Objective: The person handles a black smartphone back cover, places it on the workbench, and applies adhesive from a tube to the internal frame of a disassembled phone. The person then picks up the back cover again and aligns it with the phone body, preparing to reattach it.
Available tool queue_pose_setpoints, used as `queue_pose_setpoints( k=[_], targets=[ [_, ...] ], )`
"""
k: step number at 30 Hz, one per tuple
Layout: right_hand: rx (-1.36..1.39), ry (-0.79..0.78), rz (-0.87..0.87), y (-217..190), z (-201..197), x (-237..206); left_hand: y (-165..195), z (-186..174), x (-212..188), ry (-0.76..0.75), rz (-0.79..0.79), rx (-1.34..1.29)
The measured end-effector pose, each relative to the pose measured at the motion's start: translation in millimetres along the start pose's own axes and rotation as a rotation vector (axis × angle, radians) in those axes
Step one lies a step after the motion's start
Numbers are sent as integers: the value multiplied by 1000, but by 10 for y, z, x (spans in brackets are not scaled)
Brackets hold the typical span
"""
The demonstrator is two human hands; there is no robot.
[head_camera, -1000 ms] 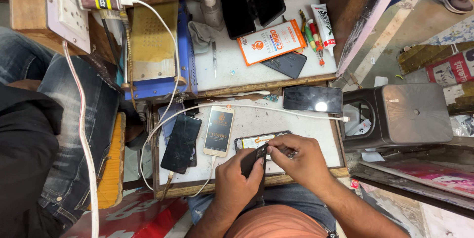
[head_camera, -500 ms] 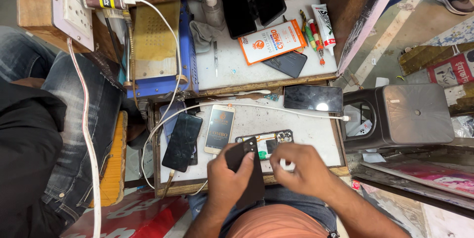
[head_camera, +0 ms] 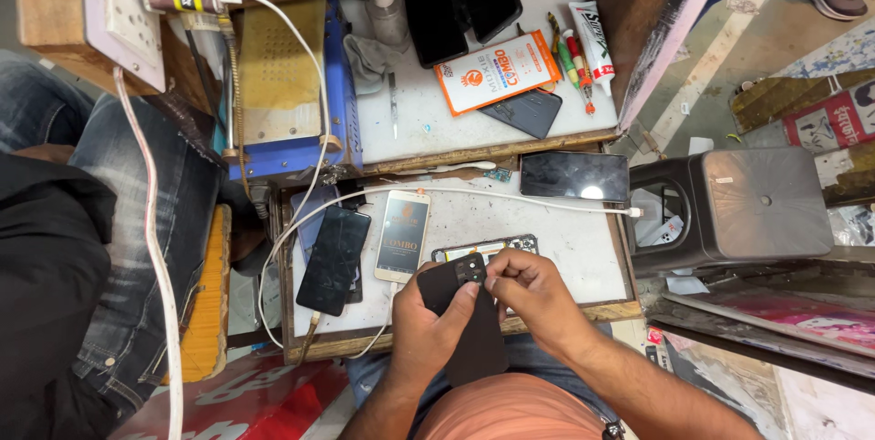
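A small white worktop sits over the person's lap, and a second white shelf lies beyond its far edge, so tools and parts stay within arm's reach. Off the worktop's right edge stands a grey box-shaped machine. At the far right corner of the worktop lies a dark phone, face up, out of the way. A white cable runs along the far edge to that corner. Near the left edge lies another black phone, and just beside it a pale phone with its screen lit, both flat as if set aside. At the near edge, the left hand is wrapped around a black phone back cover, holding it tilted up towards the head so the camera cutout faces the person. The right hand has its fingertips pinched on the cover's top edge by that cutout, seemingly to steady or press it. Just behind the hands an opened phone lies flat, its insides partly showing
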State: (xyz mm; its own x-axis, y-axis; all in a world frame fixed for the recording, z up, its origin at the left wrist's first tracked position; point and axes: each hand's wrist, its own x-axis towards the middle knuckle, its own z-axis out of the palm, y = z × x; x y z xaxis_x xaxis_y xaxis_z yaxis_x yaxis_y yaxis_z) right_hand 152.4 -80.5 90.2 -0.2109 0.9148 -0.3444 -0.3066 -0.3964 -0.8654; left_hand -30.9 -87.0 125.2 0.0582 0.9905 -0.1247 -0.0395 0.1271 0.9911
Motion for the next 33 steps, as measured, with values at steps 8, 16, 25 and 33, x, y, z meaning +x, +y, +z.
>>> queue_pose_setpoints(
  k=[8, 16, 25, 33],
  targets=[
    [2, 17, -26, 143, -57, -2, -104, -5, -4, 0, -3, -30],
    [8, 36, 14, 149, -70, 11, -108, -8, 31, -17, 11, -38],
    [10, 30, -48, 163, -34, 1, -114, -7, 49, -36, 4, 3],
    [91, 68, -14, 159, -32, -7, -143, 4, 72, -42, -7, 10]
  ],
)
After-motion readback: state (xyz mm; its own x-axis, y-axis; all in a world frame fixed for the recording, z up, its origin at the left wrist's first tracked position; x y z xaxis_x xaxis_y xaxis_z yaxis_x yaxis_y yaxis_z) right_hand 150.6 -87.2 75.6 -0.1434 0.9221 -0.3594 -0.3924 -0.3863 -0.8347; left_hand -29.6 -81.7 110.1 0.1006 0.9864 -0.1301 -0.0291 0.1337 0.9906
